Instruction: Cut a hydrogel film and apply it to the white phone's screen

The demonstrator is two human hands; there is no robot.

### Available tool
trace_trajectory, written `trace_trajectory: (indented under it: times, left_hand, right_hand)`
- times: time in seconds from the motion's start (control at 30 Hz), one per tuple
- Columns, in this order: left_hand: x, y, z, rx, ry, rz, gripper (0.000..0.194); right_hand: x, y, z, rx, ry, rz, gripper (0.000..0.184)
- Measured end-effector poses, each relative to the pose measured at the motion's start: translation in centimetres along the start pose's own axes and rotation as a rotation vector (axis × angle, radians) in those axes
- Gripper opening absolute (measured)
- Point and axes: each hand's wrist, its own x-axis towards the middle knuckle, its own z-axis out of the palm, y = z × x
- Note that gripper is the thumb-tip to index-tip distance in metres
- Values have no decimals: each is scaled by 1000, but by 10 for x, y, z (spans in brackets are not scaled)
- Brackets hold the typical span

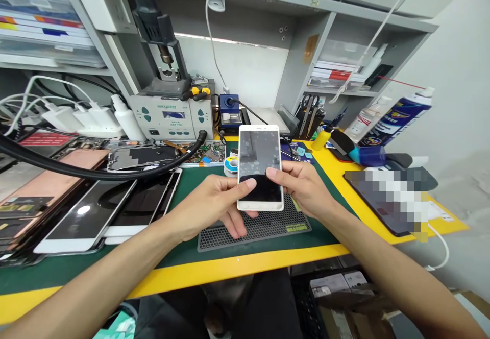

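A white-framed smartphone (260, 150) is held upright between my two hands, its dark screen facing me and marked with pale spots. My left hand (225, 196) grips its lower left side, thumb on the glass and the other fingers behind and below. On the right edge, my right hand (300, 183) has its thumb on the screen and its fingers curled behind the phone. Under the hands lies a grey honeycomb-patterned mat (252, 234) on the green work mat (184, 257).
Several phones and screens (92, 206) lie at the left, crossed by a thick black hose (115, 173). Behind stands a hot air station (174, 117). A solder spool (230, 165) sits behind my left hand. A spray can (398, 117), a brush (356, 147) and a dark phone (375, 201) are at the right.
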Motion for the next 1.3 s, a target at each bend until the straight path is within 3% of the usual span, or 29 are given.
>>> trace_trajectory:
  times: [0.37,0.57,0.73,0.83,0.97,1.3]
  left_hand:
    - [-2,1,-12,63,-210,-16,42]
    - [-1,-3,-15,80,-198,-29,44]
    - [0,-2,-14,37,-153,4,42]
    - [1,-2,-16,53,-137,14,44]
    - [-1,0,-19,98,-144,21,47]
    - [-10,10,-26,114,-238,-3,51]
  right_hand:
    - [2,0,-2,48,-11,62,38]
    - [4,0,-5,2,-51,57,43]
    - [3,0,-6,34,-160,59,53]
    - [2,3,-2,-54,-175,58,47]
    - [2,8,2,-136,-154,40,42]
    - [5,8,-2,-47,-281,45,49]
